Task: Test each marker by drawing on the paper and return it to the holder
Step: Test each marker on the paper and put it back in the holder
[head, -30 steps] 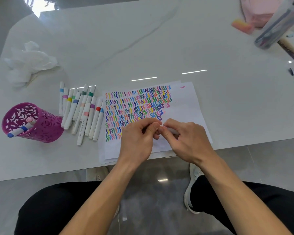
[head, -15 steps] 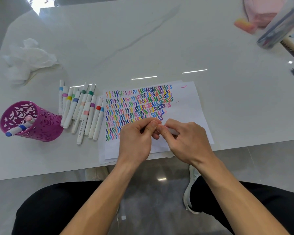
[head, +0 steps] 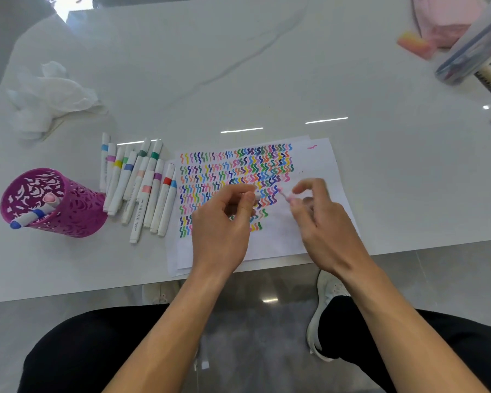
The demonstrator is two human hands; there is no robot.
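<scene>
A white sheet of paper (head: 321,171) covered in rows of coloured squiggles lies at the table's near edge. My left hand (head: 224,222) pinches a white marker cap (head: 257,196) over the squiggles. My right hand (head: 321,222) holds an uncapped pink marker (head: 284,194), its tip pointing up-left just above the paper. Most of its barrel is hidden in my fingers. Left of the paper lies a row of several capped white markers (head: 142,182). The purple cut-out holder (head: 68,211) stands at the far left with two markers (head: 37,212) leaning inside.
Crumpled white tissue (head: 48,95) lies at the back left. A pink pouch (head: 448,21), an orange eraser (head: 415,45) and a clear pen case (head: 471,49) sit at the back right. The table's front edge runs just under my wrists.
My hands, joined on the marker before, have pulled apart: the left came away with the cap, the right moved right with the uncapped pink marker.
</scene>
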